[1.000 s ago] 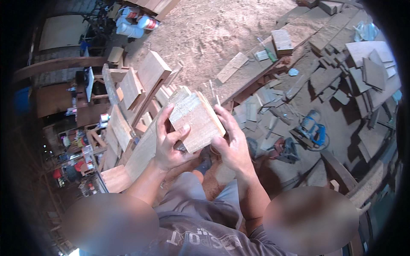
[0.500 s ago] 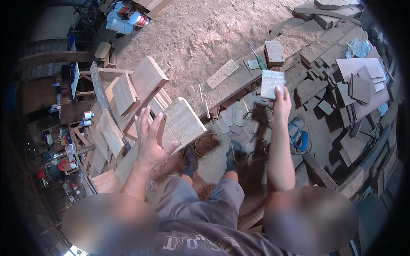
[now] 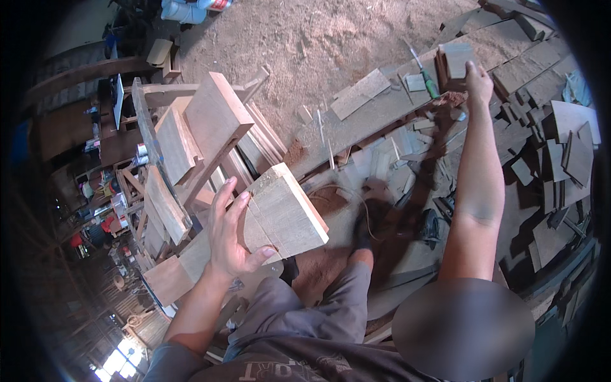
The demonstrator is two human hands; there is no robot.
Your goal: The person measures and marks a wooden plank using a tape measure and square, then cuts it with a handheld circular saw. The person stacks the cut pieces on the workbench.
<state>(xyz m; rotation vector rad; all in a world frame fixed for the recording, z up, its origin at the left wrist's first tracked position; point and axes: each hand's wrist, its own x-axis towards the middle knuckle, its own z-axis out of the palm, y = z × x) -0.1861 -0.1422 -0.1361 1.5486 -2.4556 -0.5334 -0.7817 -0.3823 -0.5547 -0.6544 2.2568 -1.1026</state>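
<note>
L hand: left hand [image 3: 230, 245] at near end of grooved board [image 3: 286, 216]; fingers spread & loosely bent, thumb out over board's face by the dark cross line; nothing clenched. Contact w/ board: can't tell.
R hand: right hand [image 3: 478, 86] at full reach, upper R; thumb over R edge of small wood block [image 3: 456, 58], other fingers curled at its side, partly hidden. Grasping it, as far as shows.
Block: sq., flat face up, atop a stack of similar darker pcs [image 3: 442, 69], far end of long plank [image 3: 349, 134].
Grooved board: in front of person, slanting up to R from lower L; far end cut square, pale edge facing R.
Plank, beside stack: green-handled tool [image 3: 431, 86], thin shaft pointing away; small pale pc [image 3: 415, 83] just L of it; thin flat board [image 3: 361, 94] further L.
L side: wooden frame [image 3: 141, 118] w/ thick board [image 3: 219, 114] leaning in it, tilted; more boards close by.
R side: heap of flat offcuts [image 3: 576, 153], overlapping.
Ground: sawdust [image 3: 305, 38] beyond plank; thin cable loop [image 3: 365, 210] near person's feet.
Top L: white buckets [image 3: 183, 11], cut off by picture edge.
</note>
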